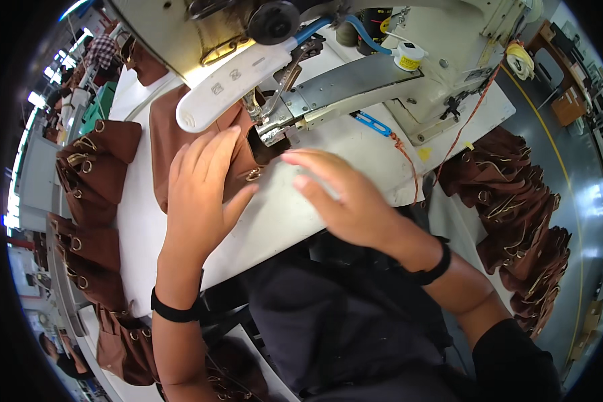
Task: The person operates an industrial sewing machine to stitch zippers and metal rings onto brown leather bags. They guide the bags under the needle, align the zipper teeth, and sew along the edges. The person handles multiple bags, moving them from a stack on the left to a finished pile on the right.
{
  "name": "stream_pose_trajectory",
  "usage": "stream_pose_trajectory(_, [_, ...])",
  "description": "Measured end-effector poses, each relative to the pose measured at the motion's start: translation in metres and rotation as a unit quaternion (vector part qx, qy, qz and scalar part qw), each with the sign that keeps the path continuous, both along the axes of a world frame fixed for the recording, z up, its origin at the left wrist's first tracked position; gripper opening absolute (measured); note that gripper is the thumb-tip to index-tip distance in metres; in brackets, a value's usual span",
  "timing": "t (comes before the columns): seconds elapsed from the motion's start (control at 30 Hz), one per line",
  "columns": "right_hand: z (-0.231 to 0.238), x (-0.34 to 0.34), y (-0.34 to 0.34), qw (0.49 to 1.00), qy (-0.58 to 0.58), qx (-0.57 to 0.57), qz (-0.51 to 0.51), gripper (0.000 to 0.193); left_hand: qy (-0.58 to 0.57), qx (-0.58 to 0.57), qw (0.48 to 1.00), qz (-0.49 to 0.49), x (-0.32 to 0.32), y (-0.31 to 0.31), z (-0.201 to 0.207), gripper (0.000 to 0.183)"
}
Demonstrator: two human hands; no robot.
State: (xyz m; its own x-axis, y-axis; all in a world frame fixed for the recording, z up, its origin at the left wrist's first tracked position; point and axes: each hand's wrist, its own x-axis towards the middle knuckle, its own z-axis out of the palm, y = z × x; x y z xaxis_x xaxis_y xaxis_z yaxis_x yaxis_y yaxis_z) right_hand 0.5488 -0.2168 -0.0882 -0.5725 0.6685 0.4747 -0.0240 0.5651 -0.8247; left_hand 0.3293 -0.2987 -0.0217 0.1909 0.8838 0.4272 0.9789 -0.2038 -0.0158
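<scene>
A brown bag with a metal ring lies under the head of a sewing machine, its opening around the end of the machine's narrow arm. My left hand rests on the near side of the bag, fingers stretched out and thumb apart. To the right of the bag, my right hand hovers over the white table, its fingers apart and nothing in them. The needle area is partly hidden behind the machine's white lamp-like cover.
More brown bags line the left side, and a large pile of them hangs at the right. A blue tool on an orange cord lies behind my right hand. A small white bottle sits on the machine.
</scene>
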Motion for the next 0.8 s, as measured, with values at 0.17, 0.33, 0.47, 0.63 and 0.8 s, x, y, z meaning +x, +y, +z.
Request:
stream_pose_trajectory(0.17, [-0.01, -0.064, -0.021, 0.991, 0.089, -0.093, -0.02, 0.051, 0.073, -0.062, 0.995, -0.01, -0.005, -0.01, 0.016, 0.08])
stream_pose_trajectory(0.33, [-0.005, -0.061, -0.018, 0.962, 0.132, -0.239, 0.028, 0.031, 0.069, -0.136, 0.986, 0.062, 0.044, -0.021, 0.056, 0.042])
stream_pose_trajectory(0.47, [0.002, -0.044, -0.006, 0.955, 0.124, -0.267, 0.042, 0.031, 0.075, -0.08, 0.991, -0.071, 0.02, 0.016, 0.072, 0.015])
stream_pose_trajectory(0.63, [-0.006, -0.043, 0.007, 0.946, 0.156, -0.279, 0.046, 0.033, -0.285, -0.196, 0.938, -0.002, -0.03, 0.055, 0.034, 0.025])
stream_pose_trajectory(0.8, [0.01, -0.038, 0.005, 0.952, 0.131, -0.273, 0.044, 0.029, -0.575, -0.341, 0.744, -0.004, -0.041, 0.057, 0.021, 0.019])
